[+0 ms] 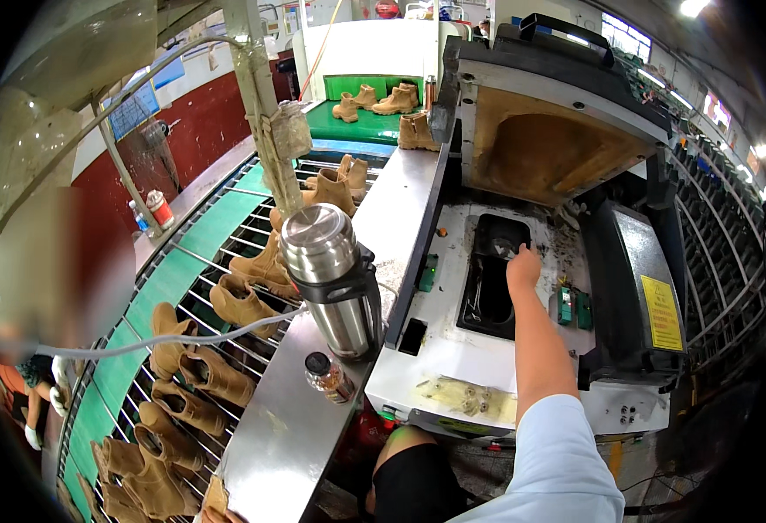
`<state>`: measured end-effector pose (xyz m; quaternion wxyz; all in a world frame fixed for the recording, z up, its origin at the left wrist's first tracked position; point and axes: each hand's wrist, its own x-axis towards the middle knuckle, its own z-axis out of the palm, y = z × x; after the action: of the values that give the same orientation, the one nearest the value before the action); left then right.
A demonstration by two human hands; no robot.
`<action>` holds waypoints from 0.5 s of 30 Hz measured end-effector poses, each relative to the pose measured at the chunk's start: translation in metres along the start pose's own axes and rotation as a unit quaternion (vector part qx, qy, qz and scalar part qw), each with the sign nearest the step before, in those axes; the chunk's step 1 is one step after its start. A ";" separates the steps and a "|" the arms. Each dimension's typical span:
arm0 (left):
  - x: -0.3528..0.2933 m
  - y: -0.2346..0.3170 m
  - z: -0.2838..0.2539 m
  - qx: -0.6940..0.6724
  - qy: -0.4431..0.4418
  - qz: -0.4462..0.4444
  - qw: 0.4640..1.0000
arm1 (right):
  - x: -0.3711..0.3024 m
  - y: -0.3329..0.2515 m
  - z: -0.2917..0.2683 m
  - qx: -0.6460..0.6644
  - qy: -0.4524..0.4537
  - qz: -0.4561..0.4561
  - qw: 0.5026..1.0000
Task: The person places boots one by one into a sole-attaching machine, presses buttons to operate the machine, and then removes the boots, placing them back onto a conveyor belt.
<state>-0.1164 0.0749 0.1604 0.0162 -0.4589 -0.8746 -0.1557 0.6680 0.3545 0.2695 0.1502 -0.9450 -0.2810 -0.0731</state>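
Observation:
My right hand (525, 268) reaches over the machine's white bed, at the right edge of a black recessed mould (467, 315). Its fingers are curled in, and what they hold, if anything, is hidden. A small greyish patch shows inside the recess beside the fingertips. At the bottom edge, only part of my left hand (218, 517) is in view, closed on a tan boot (215, 493) that is mostly cut off by the frame. Above the recess stands the machine's raised lid (566, 91), with a brown pad underneath.
Left of the machine, a metal ledge (265, 436) carries a steel thermos (339, 305) and a small bottle (329, 377). Several tan boots (217, 375) line a roller conveyor; more stand on a green belt (339, 125). A grey hose (173, 343) crosses the conveyor. Another person's gloved hand (57, 399) shows far left.

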 end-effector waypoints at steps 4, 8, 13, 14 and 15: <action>0.003 0.008 -0.011 -0.026 0.009 -0.003 1.000 | -0.007 0.009 -0.001 0.092 0.030 0.001 0.995; 0.002 -0.027 0.038 -0.121 0.051 -0.043 0.990 | -0.024 0.013 -0.021 0.061 0.003 -0.067 0.996; 0.014 0.045 0.021 -0.297 0.063 0.109 0.946 | -0.145 -0.006 -0.080 0.265 0.121 -0.372 0.881; 0.028 0.063 0.021 -0.342 0.058 0.146 0.926 | -0.171 -0.004 -0.089 0.281 0.116 -0.437 0.847; 0.043 0.081 0.013 -0.367 0.044 0.164 0.914 | -0.206 -0.004 -0.098 0.307 0.073 -0.449 0.835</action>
<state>-0.0744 0.1562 0.1761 -0.0898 -0.5620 -0.6666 -0.4814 0.4895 0.2210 0.3177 0.4038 -0.6117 -0.6711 -0.1114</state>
